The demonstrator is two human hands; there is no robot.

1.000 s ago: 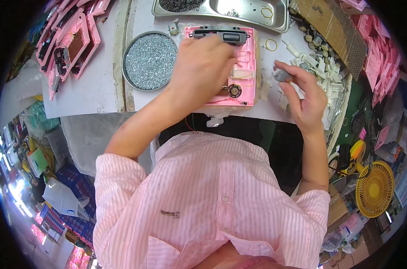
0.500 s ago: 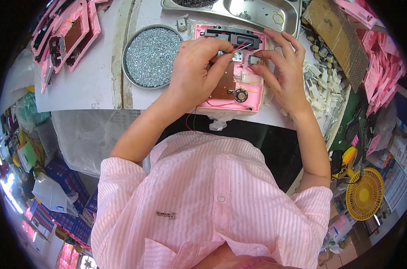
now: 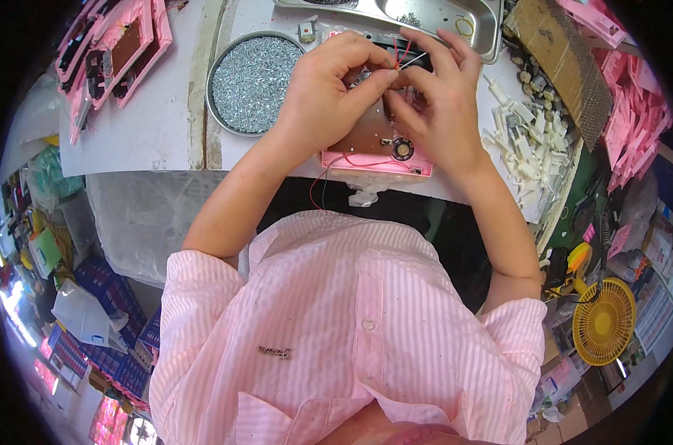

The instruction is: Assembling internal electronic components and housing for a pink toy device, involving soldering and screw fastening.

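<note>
A pink plastic housing (image 3: 351,165) lies in front of me, with a brown circuit board (image 3: 366,133) and a small round speaker (image 3: 402,148) inside it. Over its upper part, my left hand (image 3: 329,96) is closed, thumb and forefinger pinching thin red and white wires (image 3: 406,53). My right hand (image 3: 448,96) meets it there, its thumb and forefinger curled in by the same wires. What the right fingertips grip is hidden. Both hands cover much of the housing's upper half.
A round tin of small silver screws (image 3: 251,85) stands left of the housing. Behind is a metal tray (image 3: 425,11); a small boxy part (image 3: 306,31) sits near it. White plastic parts (image 3: 529,141) are heaped at right, pink housings (image 3: 121,52) stacked far left.
My right hand has left the small part at the housing's right and moved left and up to my left fingertips. The wires now stand more upright, and my left hand shifted slightly up.
</note>
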